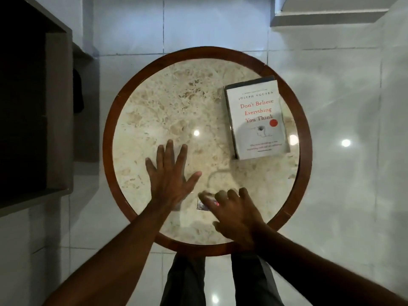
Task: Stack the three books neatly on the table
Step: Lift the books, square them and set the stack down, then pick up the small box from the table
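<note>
Book (257,120) titled "Don't Believe Everything"

- The left hand (171,173) lay palm down with all fingers spread wide and straight, thumb angled out to the right.
- Its bare forearm ran back toward the lower left.
- The right hand (234,214) was blurred, its fingers curled loosely downward, knuckles uppermost.
- Its bare forearm stretched back toward the lower right.
</note>
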`<state>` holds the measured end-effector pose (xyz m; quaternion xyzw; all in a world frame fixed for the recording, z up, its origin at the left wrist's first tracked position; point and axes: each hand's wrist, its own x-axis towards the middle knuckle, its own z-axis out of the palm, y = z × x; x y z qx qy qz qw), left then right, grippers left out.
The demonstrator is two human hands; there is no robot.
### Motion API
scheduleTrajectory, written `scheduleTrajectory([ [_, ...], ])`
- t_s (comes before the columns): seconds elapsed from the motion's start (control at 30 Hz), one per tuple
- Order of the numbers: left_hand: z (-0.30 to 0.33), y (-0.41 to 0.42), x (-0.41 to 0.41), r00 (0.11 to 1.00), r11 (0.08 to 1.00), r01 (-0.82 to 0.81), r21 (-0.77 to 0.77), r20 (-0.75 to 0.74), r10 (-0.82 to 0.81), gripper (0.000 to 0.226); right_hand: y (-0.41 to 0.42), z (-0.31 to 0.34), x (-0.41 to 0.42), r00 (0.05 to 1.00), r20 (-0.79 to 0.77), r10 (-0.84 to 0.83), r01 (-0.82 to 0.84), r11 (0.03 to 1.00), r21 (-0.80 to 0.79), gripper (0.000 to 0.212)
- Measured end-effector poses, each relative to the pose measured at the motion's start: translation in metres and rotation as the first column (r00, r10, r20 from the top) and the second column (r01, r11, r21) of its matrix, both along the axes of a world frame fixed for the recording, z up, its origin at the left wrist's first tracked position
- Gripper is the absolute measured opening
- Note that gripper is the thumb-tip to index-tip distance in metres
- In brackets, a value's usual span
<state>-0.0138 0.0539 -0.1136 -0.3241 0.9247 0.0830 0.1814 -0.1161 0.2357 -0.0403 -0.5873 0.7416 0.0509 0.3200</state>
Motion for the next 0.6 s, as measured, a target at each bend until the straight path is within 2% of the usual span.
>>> scheduleTrajectory([
  [0.07, -0.013, -0.004, 0.007, 0.999, 0.999, 0.044, 0.01, 0.002, -0.044, 0.091, 0.003, -0.009, 0.014, 0.991, -0.101, 0.091, -0.084, 0.994, 0.064, 0.102],
  [0.13, -0.022, -0.003, 0.01, 0.998, 0.999, 0.039, 0.016, -0.04, -0.039, 0.091, 0.002, -0.015, 0.017, 0.972, -0.211, 0.104, -0.097, 0.994, 0.042, 0.098],
  [0.2, -0.029, -0.002, 0.012, 0.997, 1.0, 0.025, 0.004, -0.076, -0.024, 0.092, 0.0, -0.02, 0.017, 0.952, -0.277, 0.128, -0.135, 0.991, -0.008, 0.074],
  [0.27, -0.033, -0.001, 0.012, 0.994, 1.0, 0.009, -0.003, -0.11, -0.009, 0.093, -0.004, -0.021, 0.015, 0.955, -0.27, 0.127, -0.142, 0.989, -0.037, 0.043],
  [0.33, -0.036, -0.003, 0.015, 0.989, 1.0, -0.005, 0.009, -0.15, 0.006, 0.092, -0.006, -0.023, 0.014, 0.956, -0.248, 0.155, -0.17, 0.985, -0.041, 0.034],
  [0.4, -0.039, -0.002, 0.015, 0.985, 1.0, -0.012, 0.009, -0.172, 0.013, 0.091, -0.008, -0.02, 0.009, 0.964, -0.219, 0.153, -0.158, 0.987, -0.005, 0.04],
  [0.5, -0.041, -0.004, 0.016, 0.985, 1.0, -0.018, 0.008, -0.174, 0.019, 0.093, -0.025, -0.018, -0.008, 0.997, -0.063, 0.037, -0.034, 0.998, 0.051, 0.063],
  [0.6, -0.043, -0.005, 0.015, 0.97, 0.999, -0.007, 0.036, -0.241, 0.016, 0.094, -0.061, -0.012, -0.024, 0.999, -0.026, 0.044, -0.045, 0.997, -0.059, 0.07],
])
